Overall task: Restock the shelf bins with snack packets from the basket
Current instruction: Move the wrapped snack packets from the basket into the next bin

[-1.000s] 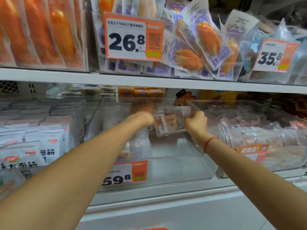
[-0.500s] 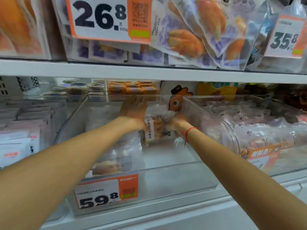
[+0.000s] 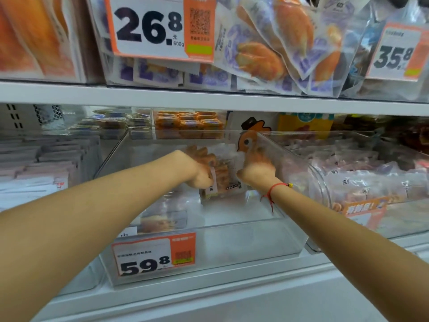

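Hands meet inside the clear middle bin [image 3: 243, 242]: the left hand [image 3: 199, 169] and the right hand [image 3: 256, 167] each grip an end of one snack packet [image 3: 226, 180], fingers curled round it, holding it low toward the bin's back. To place it well, the person should probably stand it upright against the rear wall, printed label facing forward, leaving the other packet [image 3: 167, 219] near the front undisturbed. The bin's price tag [image 3: 154, 255] reads 59.8; tags above read 26.8 [image 3: 160, 26] and 35.8 [image 3: 395, 53]. The packet's small print is illegible.
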A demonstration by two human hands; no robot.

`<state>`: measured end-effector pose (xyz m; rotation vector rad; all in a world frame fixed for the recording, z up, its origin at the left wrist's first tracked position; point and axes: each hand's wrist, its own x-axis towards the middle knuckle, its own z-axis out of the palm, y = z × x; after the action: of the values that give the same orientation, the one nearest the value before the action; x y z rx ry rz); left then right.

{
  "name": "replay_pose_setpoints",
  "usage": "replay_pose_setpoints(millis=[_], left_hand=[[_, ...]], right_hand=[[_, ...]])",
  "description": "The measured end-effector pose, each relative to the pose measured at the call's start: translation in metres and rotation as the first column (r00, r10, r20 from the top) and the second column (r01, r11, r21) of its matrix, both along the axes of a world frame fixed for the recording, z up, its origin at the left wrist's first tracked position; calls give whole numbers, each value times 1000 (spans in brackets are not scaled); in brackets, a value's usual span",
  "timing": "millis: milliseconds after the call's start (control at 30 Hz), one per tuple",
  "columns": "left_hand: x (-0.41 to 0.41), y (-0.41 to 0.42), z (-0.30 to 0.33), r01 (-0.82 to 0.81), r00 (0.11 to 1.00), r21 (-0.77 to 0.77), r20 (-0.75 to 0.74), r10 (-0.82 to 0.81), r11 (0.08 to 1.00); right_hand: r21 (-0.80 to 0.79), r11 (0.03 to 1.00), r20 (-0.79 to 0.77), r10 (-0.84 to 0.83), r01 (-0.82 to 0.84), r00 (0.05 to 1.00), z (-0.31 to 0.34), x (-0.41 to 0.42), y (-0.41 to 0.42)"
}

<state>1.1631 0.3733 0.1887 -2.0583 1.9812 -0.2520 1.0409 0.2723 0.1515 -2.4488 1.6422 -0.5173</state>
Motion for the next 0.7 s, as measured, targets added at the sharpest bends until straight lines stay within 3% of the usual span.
replay_pose_setpoints(millis=[67, 133, 267, 467, 700], left_hand=[[-3, 2, 1, -20, 1000, 6, 10, 20, 1000], [-5, 2, 2, -31, 999, 12, 11, 31, 999], [1, -5, 1, -68, 998, 42, 0, 68, 997], [7, -11, -5, -83, 995, 31, -50, 84, 996], [0, 1, 2, -51, 999, -17, 18, 52, 999]], right_hand=[[142, 975, -243, 199, -168, 949, 5, 1, 13], [335, 920, -362, 324, -202, 874, 1, 4, 16], [291, 928, -554, 361, -231, 750, -7, 6, 13], [296, 918, -573, 392, -264, 719, -12, 11, 8], [235, 916, -427, 398, -325, 812, 1, 3, 12]])
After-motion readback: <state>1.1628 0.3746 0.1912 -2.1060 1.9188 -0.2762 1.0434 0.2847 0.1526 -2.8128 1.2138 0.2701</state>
